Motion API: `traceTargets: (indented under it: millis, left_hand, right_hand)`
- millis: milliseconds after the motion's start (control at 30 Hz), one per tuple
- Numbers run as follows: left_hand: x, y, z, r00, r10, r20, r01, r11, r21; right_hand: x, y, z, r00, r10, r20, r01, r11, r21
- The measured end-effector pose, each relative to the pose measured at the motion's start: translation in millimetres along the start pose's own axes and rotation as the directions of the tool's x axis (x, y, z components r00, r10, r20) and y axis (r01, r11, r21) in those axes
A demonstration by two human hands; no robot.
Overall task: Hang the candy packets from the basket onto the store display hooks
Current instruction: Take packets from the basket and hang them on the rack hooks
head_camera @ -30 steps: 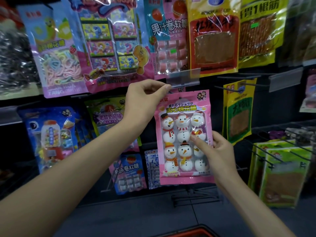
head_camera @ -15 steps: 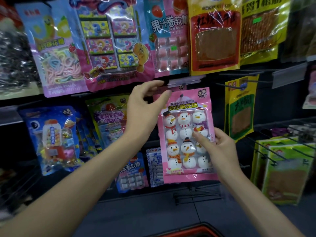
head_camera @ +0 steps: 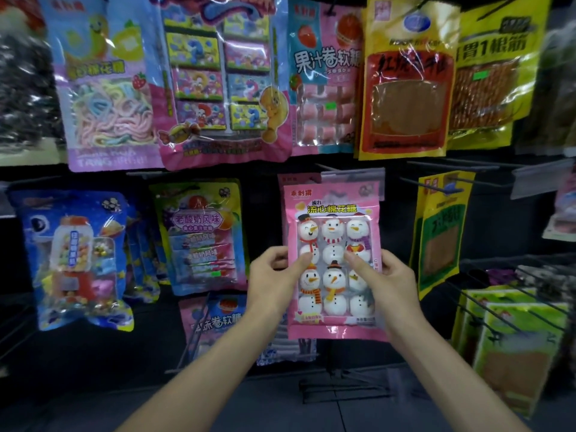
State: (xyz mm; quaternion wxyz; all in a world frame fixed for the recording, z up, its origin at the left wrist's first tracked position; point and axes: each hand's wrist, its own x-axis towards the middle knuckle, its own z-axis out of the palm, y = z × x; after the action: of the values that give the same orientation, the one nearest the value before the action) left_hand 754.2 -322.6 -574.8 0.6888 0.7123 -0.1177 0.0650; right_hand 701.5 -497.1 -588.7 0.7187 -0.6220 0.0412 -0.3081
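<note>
Dark display wall (head_camera: 265, 188) is hung with many snack bags (head_camera: 199, 238). Left hand (head_camera: 271, 275) and right hand (head_camera: 389, 282) pinch the pink snowman packet (head_camera: 333, 213) by its sides, a yellow bag (head_camera: 442, 244) just beside

Black back wall (head_camera: 396, 232); clear price-label strip (head_camera: 542, 179); grey floor (head_camera: 93, 406); dim, bluish light.

Snowman pkt (head_camera: 333, 260) – glossy plastic film; display hooks (head_camera: 442, 188) – thin metal wire.

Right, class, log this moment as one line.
phase: hanging | snowman candy packet: upright, top at tag holder, on hook unclear | left hand: grips left edge | right hand: grips right edge
</note>
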Motion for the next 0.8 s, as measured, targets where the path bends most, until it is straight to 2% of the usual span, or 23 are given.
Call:
traceTargets:
  millis: [200, 367, 667, 800]
  left_hand:
    - [35.0, -2.3, 9.3, 0.998, 0.02, -0.067, -0.021, 1.0, -0.009]
    - [69.8, -8.6, 21.9, 0.991, 0.0, -0.136, 0.009, 0.998, 0.067]
    - [119.2, -26.2, 32.9, 0.987, -0.018, -0.159, 0.055, 0.971, 0.232]
    - [132.1, -29.8, 40.9, 0.983, -0.008, -0.184, 0.06, 0.957, 0.282]
  right_hand:
    - [39.6, 5.8, 13.5, 0.999, 0.034, -0.034, -0.036, 0.999, -0.041]
    - [78.3, 23.5, 22.9, 0.995, 0.068, -0.078, -0.079, 0.986, -0.148]
    - [117.5, 42.1, 36.7, 0.987, -0.026, -0.161, -0.041, 0.914, -0.404]
    - [128.1, 42.1, 38.9, 0.984, -0.055, -0.169, -0.025, 0.898, -0.439]
